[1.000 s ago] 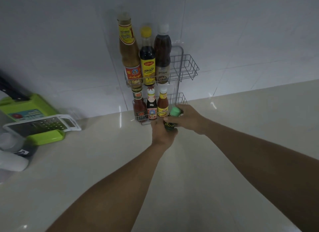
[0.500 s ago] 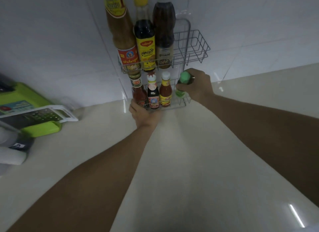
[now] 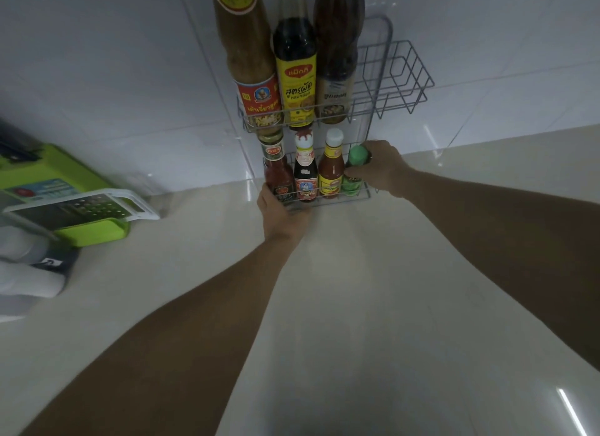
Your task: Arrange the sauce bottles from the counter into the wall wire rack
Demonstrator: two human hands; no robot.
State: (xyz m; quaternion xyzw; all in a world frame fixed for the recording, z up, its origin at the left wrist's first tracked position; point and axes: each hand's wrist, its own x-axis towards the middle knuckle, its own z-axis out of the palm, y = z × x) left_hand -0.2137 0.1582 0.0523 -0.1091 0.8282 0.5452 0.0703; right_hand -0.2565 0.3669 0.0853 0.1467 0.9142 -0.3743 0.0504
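Note:
A grey two-tier wire rack (image 3: pixel 394 89) hangs on the white tiled wall. Its upper tier holds three tall bottles: a tan sauce (image 3: pixel 248 55), a dark one with a yellow label (image 3: pixel 296 65) and a brown one (image 3: pixel 336 52). The lower tier holds a red sauce bottle (image 3: pixel 277 172), a dark bottle with a red cap (image 3: pixel 305 172) and an orange-red bottle with a white cap (image 3: pixel 331 169). My right hand (image 3: pixel 384 169) grips a small green-capped bottle (image 3: pixel 355 172), which stands at the right end of the lower tier. My left hand (image 3: pixel 282 216) holds the lower tier's front left corner from below.
A pale glossy counter (image 3: pixel 373 305) runs under the rack. At the left lie a lime-green slicer set (image 3: pixel 48 179) with a white grater (image 3: pixel 81 206) on it, and white containers (image 3: pixel 22 270) at the frame edge. The upper tier's right part holds nothing.
My right hand lifted the green-capped bottle from counter height and set it into the lower tier beside the orange-red bottle. My left hand moved left to the rack's lower corner. The view moved closer.

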